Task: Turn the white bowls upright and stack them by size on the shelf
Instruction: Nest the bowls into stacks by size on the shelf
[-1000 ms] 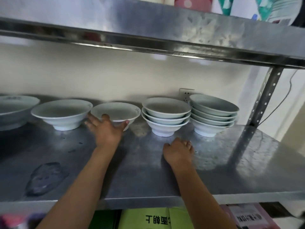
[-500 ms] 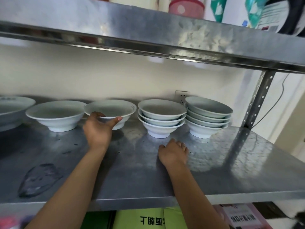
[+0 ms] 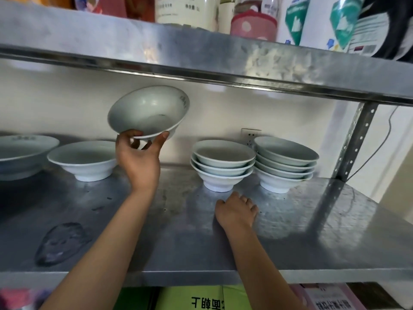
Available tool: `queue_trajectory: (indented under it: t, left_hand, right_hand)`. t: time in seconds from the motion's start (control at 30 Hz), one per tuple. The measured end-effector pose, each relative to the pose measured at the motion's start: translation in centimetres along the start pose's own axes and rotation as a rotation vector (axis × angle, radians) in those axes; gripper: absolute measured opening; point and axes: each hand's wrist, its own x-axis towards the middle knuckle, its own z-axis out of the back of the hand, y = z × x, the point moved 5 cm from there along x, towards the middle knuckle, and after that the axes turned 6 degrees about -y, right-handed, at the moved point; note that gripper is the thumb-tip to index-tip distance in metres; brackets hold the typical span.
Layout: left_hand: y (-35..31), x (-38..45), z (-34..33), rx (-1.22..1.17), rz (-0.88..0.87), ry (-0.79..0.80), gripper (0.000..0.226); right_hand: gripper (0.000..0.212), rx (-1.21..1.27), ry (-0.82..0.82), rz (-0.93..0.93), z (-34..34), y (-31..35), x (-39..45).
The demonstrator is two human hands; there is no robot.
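The left hand [image 3: 138, 159] pinches a white bowl [image 3: 148, 113] by its near rim: the thumb is hooked over the rim's right side, and the fingers [image 3: 129, 136] curl round it on the left. That arm reaches up from the lower left, wrist bent back, and holds the bowl in the air above the shelf [image 3: 290, 231], tilted so its hollow faces the camera. A dark printed mark shows inside the bowl near its upper right edge.

The right hand [image 3: 237, 212] lies palm down on the shelf just in front of the stack of three bowls [image 3: 222, 163]. Its fingers are loosely curled against the metal and hold nothing.

Using the stack of three as the landmark: the held bowl is up and to its left. A taller stack of bowls [image 3: 286, 163] stands just to its right, before a wall socket [image 3: 250, 136]. A single upright bowl [image 3: 83, 158] stands well to its left, beyond the left hand, and a larger bowl [image 3: 22, 153] sits further left at the frame's edge. All the resting bowls are upright.
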Motion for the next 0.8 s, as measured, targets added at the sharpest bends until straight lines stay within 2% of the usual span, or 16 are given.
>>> queue_trajectory:
  t: [0.23, 0.43, 0.67, 0.8]
  left_hand:
    - [-2.1, -1.5, -4.9, 0.015, 0.031, 0.193, 0.043]
    - [-1.6, -3.6, -7.5, 0.227, -0.013, 0.369, 0.045]
    - [-0.8, -4.4, -8.4, 0.573, -0.081, 0.442, 0.057]
    - [-0.1, -4.7, -8.5, 0.647, -0.118, 0.473, 0.061]
  right_hand:
    - [0.059, 0.008, 0.000, -0.006, 0.1, -0.1, 0.0]
    - [0.056, 0.049, -0.006, -0.016, 0.1, -0.3, 0.0]
    - [0.055, 0.050, -0.006, -0.014, -0.2, -0.3, 0.3]
    - [0.054, 0.051, -0.023, -0.017, 0.0, -0.2, 0.2]
